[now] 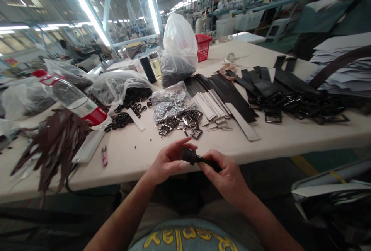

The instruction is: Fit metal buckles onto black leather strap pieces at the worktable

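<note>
My right hand (224, 171) is closed around a black leather strap (213, 163), just over the table's front edge. Its other end (189, 156) looks folded over, with a loop-like band round it, and points at my left hand (169, 160). That hand has its fingers stretched and apart, close around the folded end; whether they touch it I cannot tell. Beyond my hands lies a pile of dark metal buckles (185, 121), partly in a clear plastic bag (169, 98). To its right sit stacked strips with pale undersides (210, 106).
Black straps with buckles (278, 88) heap at the right, near stacked pale sheets (344, 57). At left are brown strips (58, 139), a plastic bottle (72, 100), pink thread snips (104, 156) and black loops (123, 119). A full plastic bag (178, 50) and red basket (203, 47) stand behind.
</note>
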Action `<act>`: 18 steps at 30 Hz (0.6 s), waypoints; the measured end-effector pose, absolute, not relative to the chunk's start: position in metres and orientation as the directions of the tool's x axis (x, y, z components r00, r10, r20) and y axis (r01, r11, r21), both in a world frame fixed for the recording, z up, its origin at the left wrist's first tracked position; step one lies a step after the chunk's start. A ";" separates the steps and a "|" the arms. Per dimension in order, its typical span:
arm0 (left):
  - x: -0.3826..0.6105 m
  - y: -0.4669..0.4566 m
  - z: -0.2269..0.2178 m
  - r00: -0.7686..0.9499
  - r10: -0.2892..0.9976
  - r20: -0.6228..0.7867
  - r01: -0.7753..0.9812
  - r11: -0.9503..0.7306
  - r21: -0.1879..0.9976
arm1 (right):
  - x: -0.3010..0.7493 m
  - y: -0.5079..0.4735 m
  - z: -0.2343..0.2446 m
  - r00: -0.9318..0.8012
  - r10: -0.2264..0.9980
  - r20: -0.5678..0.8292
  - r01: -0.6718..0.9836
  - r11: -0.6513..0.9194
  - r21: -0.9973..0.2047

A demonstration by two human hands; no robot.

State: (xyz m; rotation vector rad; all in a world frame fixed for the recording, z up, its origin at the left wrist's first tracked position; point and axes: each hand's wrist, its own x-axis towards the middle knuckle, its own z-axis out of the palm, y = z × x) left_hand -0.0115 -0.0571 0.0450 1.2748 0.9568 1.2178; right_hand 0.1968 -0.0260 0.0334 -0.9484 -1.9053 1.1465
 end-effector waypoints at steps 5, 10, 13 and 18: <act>-0.008 -0.057 0.042 -0.022 0.997 -0.078 -0.082 0.076 0.994 | 0.196 -0.029 0.030 -0.430 0.808 0.402 0.450 0.578 -0.681; -0.003 -0.060 0.045 -0.001 0.993 -0.114 0.038 0.114 0.993 | 0.198 -0.028 0.030 -0.456 0.857 0.240 0.434 0.449 -0.781; 0.004 -0.064 0.043 0.083 0.997 -0.005 0.224 -0.014 0.974 | 0.201 -0.026 0.031 -0.571 0.813 0.115 0.302 0.338 -0.891; 0.008 -0.064 0.039 0.118 0.986 0.116 0.375 -0.153 0.914 | 0.205 -0.022 0.027 -0.649 0.760 0.027 0.245 0.243 -0.939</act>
